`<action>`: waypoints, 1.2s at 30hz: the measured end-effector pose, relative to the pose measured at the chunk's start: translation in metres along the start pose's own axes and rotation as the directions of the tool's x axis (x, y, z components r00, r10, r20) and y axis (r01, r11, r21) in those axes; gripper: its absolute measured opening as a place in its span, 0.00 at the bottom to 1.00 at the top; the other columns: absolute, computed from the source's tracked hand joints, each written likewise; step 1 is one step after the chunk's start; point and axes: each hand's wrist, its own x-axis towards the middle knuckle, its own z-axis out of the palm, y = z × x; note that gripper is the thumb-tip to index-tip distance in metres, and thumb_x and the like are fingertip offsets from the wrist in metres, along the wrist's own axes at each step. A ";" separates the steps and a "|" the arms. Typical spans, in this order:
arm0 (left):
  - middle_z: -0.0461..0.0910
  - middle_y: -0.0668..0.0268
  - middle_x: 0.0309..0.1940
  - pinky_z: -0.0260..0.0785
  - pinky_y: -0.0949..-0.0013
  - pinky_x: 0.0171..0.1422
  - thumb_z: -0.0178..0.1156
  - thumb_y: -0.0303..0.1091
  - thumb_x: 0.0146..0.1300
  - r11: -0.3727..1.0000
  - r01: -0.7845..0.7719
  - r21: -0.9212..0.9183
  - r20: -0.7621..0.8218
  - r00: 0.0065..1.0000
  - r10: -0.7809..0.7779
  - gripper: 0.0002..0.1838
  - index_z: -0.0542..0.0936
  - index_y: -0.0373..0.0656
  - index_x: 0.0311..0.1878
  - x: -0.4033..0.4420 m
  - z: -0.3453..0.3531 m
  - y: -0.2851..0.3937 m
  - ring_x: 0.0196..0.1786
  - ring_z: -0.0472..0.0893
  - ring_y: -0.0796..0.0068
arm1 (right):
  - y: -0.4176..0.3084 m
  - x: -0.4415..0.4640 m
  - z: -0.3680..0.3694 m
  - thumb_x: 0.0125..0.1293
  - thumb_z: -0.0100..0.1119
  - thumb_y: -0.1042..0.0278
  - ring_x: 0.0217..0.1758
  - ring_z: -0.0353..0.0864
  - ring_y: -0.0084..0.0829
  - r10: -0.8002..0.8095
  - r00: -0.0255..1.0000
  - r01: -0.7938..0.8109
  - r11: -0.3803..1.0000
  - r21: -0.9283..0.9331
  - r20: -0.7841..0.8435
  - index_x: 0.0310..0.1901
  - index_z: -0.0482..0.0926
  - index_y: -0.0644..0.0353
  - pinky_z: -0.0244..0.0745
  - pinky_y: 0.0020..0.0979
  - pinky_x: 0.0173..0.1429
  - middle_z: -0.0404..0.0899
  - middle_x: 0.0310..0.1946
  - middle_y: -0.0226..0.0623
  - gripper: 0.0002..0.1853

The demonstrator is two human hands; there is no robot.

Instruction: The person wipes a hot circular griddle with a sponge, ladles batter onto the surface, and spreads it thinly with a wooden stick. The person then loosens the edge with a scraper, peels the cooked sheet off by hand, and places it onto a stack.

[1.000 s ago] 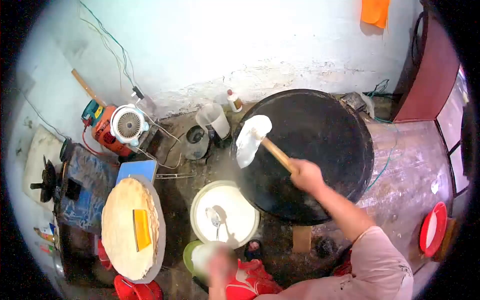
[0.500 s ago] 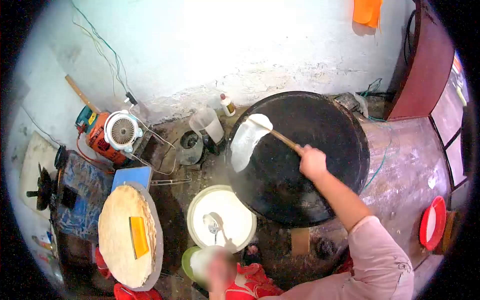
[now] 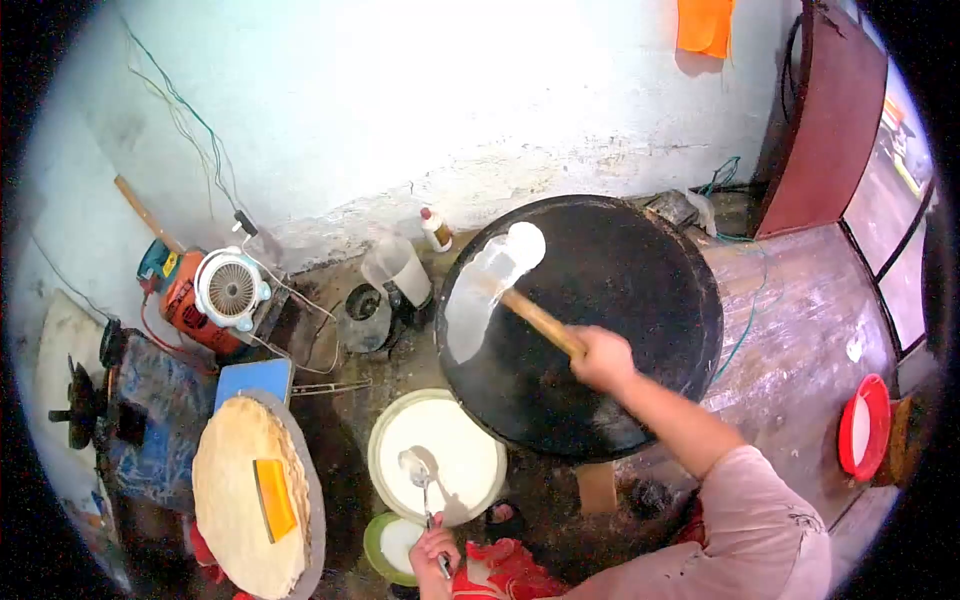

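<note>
My right hand (image 3: 602, 360) grips the wooden handle of a spreader (image 3: 543, 322) over the large round black griddle (image 3: 620, 280). White batter (image 3: 470, 315) lies in a curved patch on the griddle's left side, with the spreader's head on it. At the bottom, my left hand (image 3: 436, 550) is closed round the handle of a metal ladle (image 3: 421, 476). The ladle's bowl is over the wide tub of white batter (image 3: 377, 450). Beside that hand is a green bowl (image 3: 374, 550) with white contents.
A stack of flat round sheets (image 3: 235, 490) with a yellow scraper (image 3: 273, 500) on top is at the left. Behind are a white blower (image 3: 232, 288), an orange gas cylinder (image 3: 190, 305), a pitcher (image 3: 400, 270) and a bottle (image 3: 436, 230). A red basin (image 3: 862, 428) is at the right.
The spreader has swung down and left across the batter, which has spread into a longer patch. My left hand, blurred before, now shows on the ladle. The view has shifted.
</note>
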 end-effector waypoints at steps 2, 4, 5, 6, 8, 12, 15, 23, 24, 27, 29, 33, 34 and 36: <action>0.65 0.73 0.21 0.58 0.82 0.22 0.44 0.27 0.61 0.993 -0.102 0.051 -0.047 0.993 0.104 0.18 0.69 0.32 0.54 0.000 0.003 -0.004 0.17 0.63 0.85 | -0.004 -0.011 -0.011 0.51 0.49 0.72 0.35 0.79 0.43 -0.017 0.978 0.046 0.989 -0.139 0.208 0.53 0.74 0.39 0.76 0.41 0.40 0.76 0.32 0.38 0.24; 0.65 0.74 0.20 0.58 0.82 0.21 0.43 0.28 0.63 0.992 -0.078 0.101 -0.056 0.995 0.084 0.18 0.70 0.32 0.54 -0.003 0.003 -0.004 0.17 0.63 0.85 | 0.025 0.020 -0.018 0.50 0.53 0.72 0.32 0.77 0.41 0.069 0.998 -0.061 0.911 -0.407 0.005 0.51 0.76 0.48 0.73 0.39 0.37 0.75 0.29 0.39 0.22; 0.66 0.73 0.21 0.58 0.82 0.21 0.43 0.28 0.63 0.996 -0.063 0.068 -0.058 0.996 0.067 0.18 0.70 0.32 0.54 -0.003 0.002 -0.004 0.17 0.63 0.85 | 0.035 0.032 -0.026 0.50 0.53 0.72 0.34 0.78 0.41 0.128 0.992 -0.115 0.927 -0.358 0.013 0.51 0.75 0.49 0.74 0.38 0.38 0.76 0.31 0.39 0.22; 0.66 0.73 0.21 0.58 0.81 0.21 0.43 0.29 0.63 0.998 -0.044 0.036 -0.053 0.998 0.046 0.17 0.70 0.32 0.54 0.000 0.004 -0.003 0.17 0.63 0.85 | 0.041 0.041 -0.032 0.51 0.53 0.71 0.35 0.78 0.41 0.185 0.983 -0.171 0.936 -0.309 0.017 0.51 0.75 0.50 0.74 0.38 0.39 0.77 0.33 0.40 0.22; 0.65 0.74 0.19 0.58 0.82 0.21 0.44 0.29 0.63 0.999 0.005 -0.053 -0.057 0.998 -0.008 0.17 0.70 0.31 0.54 0.002 0.004 0.000 0.17 0.63 0.85 | 0.025 0.033 -0.025 0.50 0.54 0.71 0.43 0.79 0.38 0.278 0.959 -0.278 0.961 -0.015 0.060 0.51 0.75 0.52 0.75 0.38 0.43 0.77 0.44 0.43 0.22; 0.63 0.74 0.16 0.57 0.82 0.21 0.42 0.26 0.62 0.997 -0.077 -0.001 -0.076 0.994 0.077 0.18 0.71 0.31 0.53 0.006 0.004 -0.004 0.16 0.62 0.85 | -0.004 0.038 -0.002 0.50 0.55 0.72 0.41 0.79 0.40 0.099 0.993 -0.085 0.975 -0.204 0.058 0.53 0.72 0.52 0.75 0.38 0.42 0.77 0.40 0.41 0.24; 0.62 0.74 0.17 0.57 0.83 0.20 0.43 0.25 0.61 0.990 -0.098 0.100 -0.129 0.985 0.111 0.17 0.72 0.31 0.51 -0.002 0.017 -0.014 0.16 0.61 0.85 | 0.027 0.066 -0.012 0.50 0.55 0.73 0.38 0.78 0.44 0.208 0.977 -0.180 0.912 -0.368 0.038 0.53 0.69 0.54 0.75 0.39 0.40 0.75 0.37 0.42 0.24; 0.70 0.65 0.30 0.67 0.75 0.27 0.44 0.31 0.65 0.997 0.060 0.051 0.162 0.984 -0.067 0.09 0.70 0.36 0.41 0.011 -0.030 0.024 0.22 0.70 0.76 | 0.016 0.012 -0.013 0.50 0.53 0.73 0.39 0.78 0.44 0.172 0.976 -0.108 0.914 -0.392 0.132 0.55 0.67 0.55 0.75 0.40 0.41 0.74 0.38 0.44 0.26; 0.69 0.61 0.34 0.66 0.71 0.27 0.38 0.33 0.67 0.992 0.126 -0.029 0.229 0.966 -0.116 0.14 0.69 0.38 0.29 0.005 -0.023 0.014 0.20 0.68 0.70 | 0.026 0.028 -0.027 0.50 0.53 0.74 0.40 0.78 0.42 0.301 0.951 -0.243 0.869 -0.431 0.072 0.58 0.66 0.53 0.75 0.38 0.42 0.74 0.38 0.43 0.29; 0.63 0.68 0.18 0.61 0.76 0.22 0.36 0.35 0.66 0.998 -0.013 -0.058 0.002 1.000 0.014 0.16 0.62 0.45 0.21 -0.001 0.012 -0.004 0.16 0.60 0.73 | 0.041 0.024 -0.047 0.51 0.51 0.74 0.42 0.78 0.44 0.377 0.926 -0.357 0.891 -0.280 0.022 0.56 0.67 0.54 0.74 0.40 0.43 0.75 0.40 0.46 0.27; 0.60 0.70 0.12 0.60 0.78 0.20 0.35 0.35 0.66 0.994 -0.064 -0.088 0.023 0.998 0.066 0.16 0.64 0.45 0.21 0.003 0.007 -0.006 0.15 0.61 0.76 | 0.012 0.015 -0.036 0.51 0.50 0.74 0.41 0.78 0.46 0.393 0.919 -0.382 0.905 -0.188 0.027 0.56 0.67 0.55 0.74 0.42 0.44 0.75 0.41 0.47 0.26; 0.62 0.70 0.14 0.61 0.77 0.21 0.34 0.33 0.66 0.982 -0.125 0.141 -0.051 0.990 0.133 0.16 0.63 0.45 0.21 0.000 0.016 -0.013 0.15 0.60 0.76 | 0.025 0.060 0.003 0.52 0.53 0.72 0.38 0.79 0.43 0.192 0.979 -0.143 0.887 -0.439 0.069 0.55 0.63 0.59 0.76 0.38 0.40 0.75 0.38 0.43 0.26; 0.62 0.70 0.14 0.61 0.77 0.21 0.34 0.33 0.66 0.981 -0.127 0.148 -0.059 0.989 0.137 0.16 0.63 0.45 0.21 -0.001 0.011 -0.010 0.15 0.60 0.76 | 0.035 0.071 -0.007 0.51 0.56 0.72 0.37 0.79 0.42 0.288 0.957 -0.239 0.849 -0.471 0.032 0.55 0.63 0.59 0.76 0.37 0.38 0.74 0.38 0.43 0.27; 0.62 0.70 0.14 0.61 0.77 0.21 0.34 0.33 0.66 0.982 -0.128 0.137 -0.038 0.990 0.135 0.16 0.64 0.45 0.22 -0.004 0.007 -0.005 0.15 0.60 0.76 | 0.047 0.057 -0.037 0.58 0.49 0.70 0.35 0.80 0.39 0.281 0.960 -0.244 0.866 -0.436 0.020 0.56 0.63 0.61 0.77 0.39 0.35 0.74 0.38 0.42 0.23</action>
